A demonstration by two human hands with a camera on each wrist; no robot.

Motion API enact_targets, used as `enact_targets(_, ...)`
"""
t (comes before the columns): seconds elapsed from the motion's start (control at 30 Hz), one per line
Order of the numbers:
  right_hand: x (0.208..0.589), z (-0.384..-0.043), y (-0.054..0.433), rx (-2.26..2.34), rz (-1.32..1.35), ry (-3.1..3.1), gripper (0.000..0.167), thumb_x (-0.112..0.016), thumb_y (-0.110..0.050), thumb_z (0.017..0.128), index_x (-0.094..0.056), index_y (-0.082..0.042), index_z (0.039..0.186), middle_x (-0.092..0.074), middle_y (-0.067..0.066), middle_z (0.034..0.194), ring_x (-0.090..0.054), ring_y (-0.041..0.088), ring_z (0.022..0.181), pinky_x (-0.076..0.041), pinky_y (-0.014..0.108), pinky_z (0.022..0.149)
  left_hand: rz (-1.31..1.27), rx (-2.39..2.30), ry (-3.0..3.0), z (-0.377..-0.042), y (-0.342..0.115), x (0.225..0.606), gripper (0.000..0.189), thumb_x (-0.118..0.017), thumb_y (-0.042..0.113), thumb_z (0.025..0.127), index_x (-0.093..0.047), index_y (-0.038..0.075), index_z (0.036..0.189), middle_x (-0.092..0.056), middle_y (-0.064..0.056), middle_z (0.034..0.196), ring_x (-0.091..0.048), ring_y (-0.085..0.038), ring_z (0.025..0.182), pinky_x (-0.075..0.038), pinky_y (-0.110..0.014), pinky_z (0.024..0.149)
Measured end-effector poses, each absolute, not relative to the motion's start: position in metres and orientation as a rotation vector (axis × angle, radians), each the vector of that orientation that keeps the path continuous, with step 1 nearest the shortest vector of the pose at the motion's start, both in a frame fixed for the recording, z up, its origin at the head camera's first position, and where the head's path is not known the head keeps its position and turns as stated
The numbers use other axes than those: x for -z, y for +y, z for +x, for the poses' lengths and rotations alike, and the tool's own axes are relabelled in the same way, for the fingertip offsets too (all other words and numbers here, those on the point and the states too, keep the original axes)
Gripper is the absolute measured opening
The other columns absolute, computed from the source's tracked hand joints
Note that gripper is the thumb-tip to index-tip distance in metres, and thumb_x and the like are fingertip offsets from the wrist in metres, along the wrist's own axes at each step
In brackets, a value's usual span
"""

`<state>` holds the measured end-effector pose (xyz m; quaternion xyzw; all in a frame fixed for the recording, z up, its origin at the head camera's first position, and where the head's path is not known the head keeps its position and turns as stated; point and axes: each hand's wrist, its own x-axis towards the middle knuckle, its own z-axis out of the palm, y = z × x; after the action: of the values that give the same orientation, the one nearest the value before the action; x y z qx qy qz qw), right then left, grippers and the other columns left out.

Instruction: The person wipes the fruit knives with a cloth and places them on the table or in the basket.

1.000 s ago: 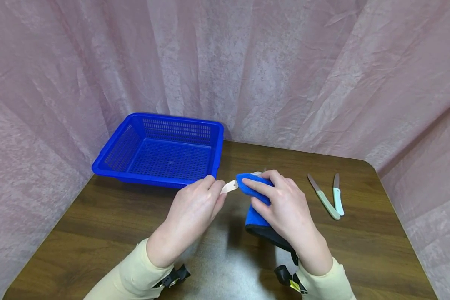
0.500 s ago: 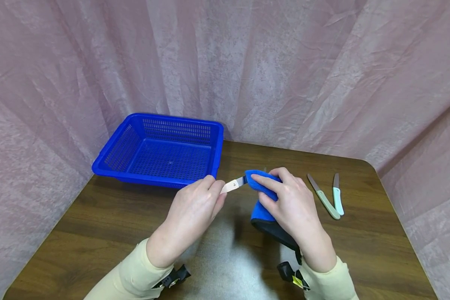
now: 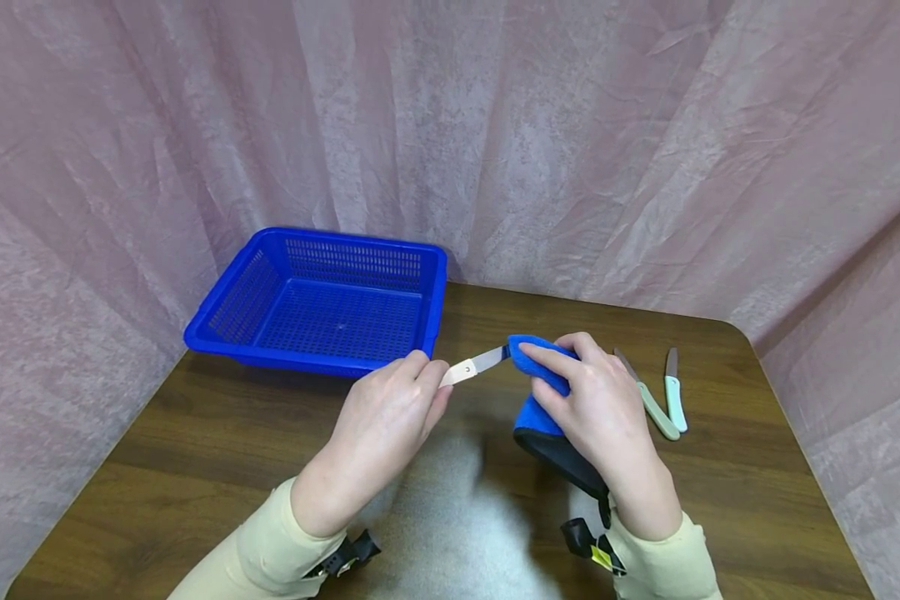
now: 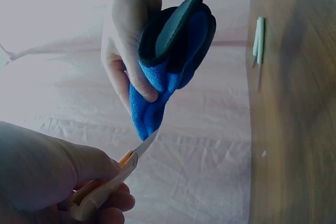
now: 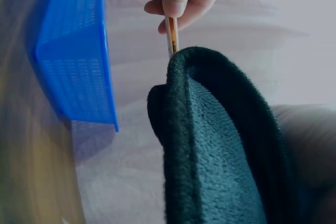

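Note:
My left hand point(image 3: 386, 417) grips the cream handle point(image 3: 459, 372) of a small knife, seen close up in the left wrist view. The knife's blade point(image 3: 489, 359) points right, and its far part is hidden in a folded blue cloth point(image 3: 540, 367). My right hand point(image 3: 600, 408) pinches that cloth around the blade. Dark edging point(image 5: 181, 129) borders the cloth, and its loose end hangs below the right hand. To the right lie two more knives on the table: one with a pale green handle point(image 3: 658, 414), one with a mint handle point(image 3: 675, 404).
A blue plastic basket point(image 3: 315, 362) with slotted walls stands at the back left of the wooden table point(image 3: 157, 467), close to the left hand. Behind the table hangs a pink curtain point(image 3: 450, 125). The table's right edge lies beyond the two knives.
My right hand and the cloth have slid right along the blade, away from the handle. More of the blade shows now. The left hand has stayed in place.

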<state>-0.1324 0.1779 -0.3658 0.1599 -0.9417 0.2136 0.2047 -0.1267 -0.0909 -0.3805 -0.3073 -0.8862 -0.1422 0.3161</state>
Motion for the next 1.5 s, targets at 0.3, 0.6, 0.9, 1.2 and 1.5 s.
enact_targets(0.3, 0.363, -0.131, 0.183, -0.594, 0.352, -2.685, 0.042, -0.076, -0.017, 0.097, -0.080, -0.025, 0.138, -0.069, 0.014, 0.127, -0.068, 0.044, 0.098, -0.055, 0.060, 0.077, -0.801, 0.373, -2.321, -0.127, -0.092, 0.381, 0.020, -0.087, 0.012, 0.095, -0.074, 0.001, 0.106, -0.059, -0.004, 0.080, -0.055, -0.021, 0.060, -0.047, -0.034, 0.050)
enact_targets(0.6, 0.361, -0.132, 0.190, -0.598, 0.309, -2.696, 0.043, -0.076, -0.018, 0.097, -0.079, -0.026, 0.139, -0.069, 0.015, 0.128, -0.069, 0.045, 0.100, -0.055, 0.063, 0.079, -0.790, 0.377, -2.322, -0.128, -0.093, 0.381, 0.020, -0.087, 0.011, 0.094, -0.074, 0.001, 0.105, -0.060, -0.004, 0.080, -0.056, -0.022, 0.060, -0.047, -0.034, 0.049)
enact_targets(0.9, 0.359, -0.131, 0.191, -0.615, 0.300, -2.691, 0.045, -0.074, -0.018, 0.097, -0.078, -0.028, 0.140, -0.069, 0.015, 0.129, -0.068, 0.045, 0.100, -0.054, 0.061, 0.079, -0.777, 0.358, -2.335, -0.128, -0.093, 0.382, 0.019, -0.086, 0.011, 0.095, -0.072, 0.002, 0.104, -0.061, -0.004, 0.080, -0.057, -0.022, 0.060, -0.047, -0.035, 0.049)
enact_targets(1.2, 0.358, -0.130, 0.191, -0.627, 0.301, -2.689, 0.045, -0.074, -0.018, 0.098, -0.078, -0.029, 0.141, -0.069, 0.014, 0.130, -0.068, 0.045, 0.101, -0.054, 0.062, 0.080, -0.760, 0.343, -2.330, -0.134, -0.092, 0.386, 0.014, -0.081, 0.009, 0.098, -0.069, 0.002, 0.097, -0.056, -0.005, 0.076, -0.053, -0.024, 0.058, -0.044, -0.035, 0.048)
enact_targets(1.5, 0.357, -0.130, 0.190, -0.627, 0.314, -2.683, 0.044, -0.075, -0.018, 0.098, -0.078, -0.027, 0.140, -0.069, 0.014, 0.130, -0.068, 0.044, 0.100, -0.055, 0.061, 0.079, -0.741, 0.313, -2.300, -0.138, -0.091, 0.390, 0.017, -0.076, 0.008, 0.099, -0.064, 0.003, 0.089, -0.052, -0.006, 0.072, -0.054, -0.027, 0.056, -0.043, -0.037, 0.048)
